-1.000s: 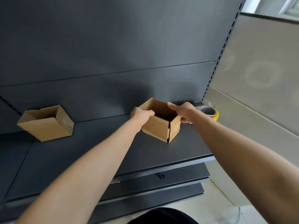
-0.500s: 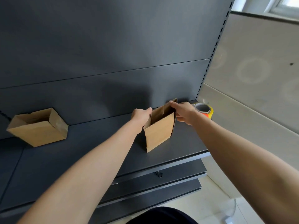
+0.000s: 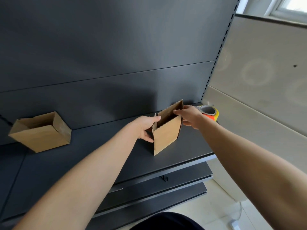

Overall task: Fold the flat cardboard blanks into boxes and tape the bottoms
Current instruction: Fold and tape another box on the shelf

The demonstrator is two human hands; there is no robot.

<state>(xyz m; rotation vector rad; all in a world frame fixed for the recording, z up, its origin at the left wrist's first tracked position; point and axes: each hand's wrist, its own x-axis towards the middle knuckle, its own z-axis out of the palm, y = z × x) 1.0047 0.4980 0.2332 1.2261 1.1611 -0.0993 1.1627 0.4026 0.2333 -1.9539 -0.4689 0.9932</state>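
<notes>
A small brown cardboard box stands on the dark shelf, squeezed into a narrow slanted shape with its top open. My left hand grips its left edge, thumb under and fingers at the top rim. My right hand pinches the right top corner. A second cardboard box, opened out, sits on the shelf at the far left. A tape dispenser with a roll, yellow and orange, lies just behind my right hand at the shelf's right end.
The dark back panel rises behind the shelf. Lower shelves jut out below. A pale wall borders the right side, with light floor beneath.
The box between my hands has been pressed from an open square shape into a narrower, slanted one. Both hands stay on it.
</notes>
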